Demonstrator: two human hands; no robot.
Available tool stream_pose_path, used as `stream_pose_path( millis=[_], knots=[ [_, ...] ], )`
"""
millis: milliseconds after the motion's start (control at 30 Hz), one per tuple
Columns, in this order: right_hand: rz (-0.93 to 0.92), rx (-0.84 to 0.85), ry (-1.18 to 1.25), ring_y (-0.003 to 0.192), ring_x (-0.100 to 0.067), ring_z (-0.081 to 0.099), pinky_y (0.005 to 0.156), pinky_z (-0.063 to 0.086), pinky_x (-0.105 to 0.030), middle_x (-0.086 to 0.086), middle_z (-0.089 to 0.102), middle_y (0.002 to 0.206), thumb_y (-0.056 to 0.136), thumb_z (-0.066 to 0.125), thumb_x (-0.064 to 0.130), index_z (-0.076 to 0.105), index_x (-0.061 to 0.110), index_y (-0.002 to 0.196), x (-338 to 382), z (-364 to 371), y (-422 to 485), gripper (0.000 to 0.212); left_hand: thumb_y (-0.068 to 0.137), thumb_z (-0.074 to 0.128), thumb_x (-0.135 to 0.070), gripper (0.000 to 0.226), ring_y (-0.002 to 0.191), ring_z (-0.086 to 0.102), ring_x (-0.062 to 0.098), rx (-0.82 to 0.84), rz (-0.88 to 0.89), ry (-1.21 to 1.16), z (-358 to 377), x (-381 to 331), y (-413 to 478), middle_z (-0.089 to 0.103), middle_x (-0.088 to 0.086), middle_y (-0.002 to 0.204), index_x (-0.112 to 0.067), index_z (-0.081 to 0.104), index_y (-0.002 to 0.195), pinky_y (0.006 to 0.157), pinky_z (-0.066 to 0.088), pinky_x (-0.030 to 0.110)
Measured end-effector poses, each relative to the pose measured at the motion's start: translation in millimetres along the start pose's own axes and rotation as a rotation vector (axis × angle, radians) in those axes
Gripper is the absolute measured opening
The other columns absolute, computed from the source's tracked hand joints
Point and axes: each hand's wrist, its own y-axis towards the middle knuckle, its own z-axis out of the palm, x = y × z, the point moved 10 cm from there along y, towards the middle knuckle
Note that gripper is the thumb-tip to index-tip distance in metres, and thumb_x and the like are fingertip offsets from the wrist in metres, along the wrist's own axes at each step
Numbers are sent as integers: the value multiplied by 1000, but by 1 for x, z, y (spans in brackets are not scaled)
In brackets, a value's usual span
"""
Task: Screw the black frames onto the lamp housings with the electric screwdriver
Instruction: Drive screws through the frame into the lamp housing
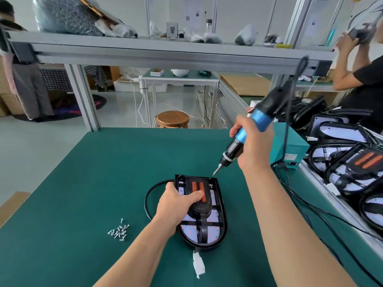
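Green bench mat [83, 183], one lamp housing [209, 243] lying flat near the middle, rounded end toward the wearer, square end away. The black frame [202, 212] sits in it over the white LED panel, with two orange bars at its upper part. Left hand [176, 204] comes in from the housing's left side and clamps on it: thumb laid across the frame beside the orange bars, the other fingers curled down at the left edge, their tips out of sight. Right hand [255, 146] is wrapped tight round the blue grip of the electric screwdriver [238, 141], which is tilted, bit pointing down-left — the tip is at the housing's far right corner; whether it touches a screw I cannot tell. A small heap of silver screws [119, 232] lies on the mat left of the housing, well apart from it. A black cable [147, 200] loops out by the left hand, and a white connector [198, 266] lies just below the rounded end. Right of the mat — a teal box [290, 141] and a row of more lamp units [352, 164].
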Motion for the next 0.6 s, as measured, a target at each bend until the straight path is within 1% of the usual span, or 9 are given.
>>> stream_pose_path(
  millis=[67, 100, 200, 300, 467, 600],
  knots=[
    [39, -62, 132, 51, -17, 51, 54, 47, -28, -1, 54, 61, 82, 67, 4, 54, 13, 92, 3, -15, -2, 19, 46, 81, -57, 73, 96, 68, 17, -1, 1, 4, 0, -1, -1, 70, -5, 102, -23, 54, 105, 91, 56, 45],
    [90, -92, 204, 52, -15, 51, 54, 47, -28, -1, 54, 64, 84, 66, 4, 55, 14, 92, -2, -24, -8, 17, 46, 80, -58, 74, 97, 68, 18, -4, 3, 4, 0, -2, -2, 70, -4, 103, -23, 55, 106, 92, 55, 45],
    [320, -230, 365, 53, -11, 52, 54, 49, -23, 0, 53, 69, 88, 68, 9, 53, 14, 92, -37, -57, -43, 16, 45, 81, -58, 82, 101, 67, 20, -10, 0, 14, 0, -3, -3, 69, -2, 109, -20, 54, 113, 95, 54, 46],
    [467, -356, 435, 53, -8, 54, 54, 50, -20, 0, 54, 68, 91, 67, 9, 50, 13, 93, -69, -86, -83, 17, 49, 81, -57, 76, 99, 67, 19, -7, 1, 31, -1, -4, -5, 68, -2, 108, -21, 53, 110, 94, 55, 45],
    [545, -383, 522, 52, -6, 50, 50, 47, -18, 3, 49, 67, 96, 59, 13, 51, 14, 86, -97, -107, -116, 12, 60, 82, -54, 80, 103, 64, 20, -6, -1, 58, 0, -3, -8, 64, 0, 115, -16, 48, 122, 92, 54, 43],
    [583, -340, 586, 57, -6, 50, 54, 45, -16, 4, 50, 68, 96, 60, 20, 55, 13, 88, -106, -109, -115, 13, 69, 81, -52, 64, 94, 64, 18, -61, 13, 104, -1, 0, -14, 64, 0, 107, -16, 49, 111, 84, 56, 39]
  ],
)
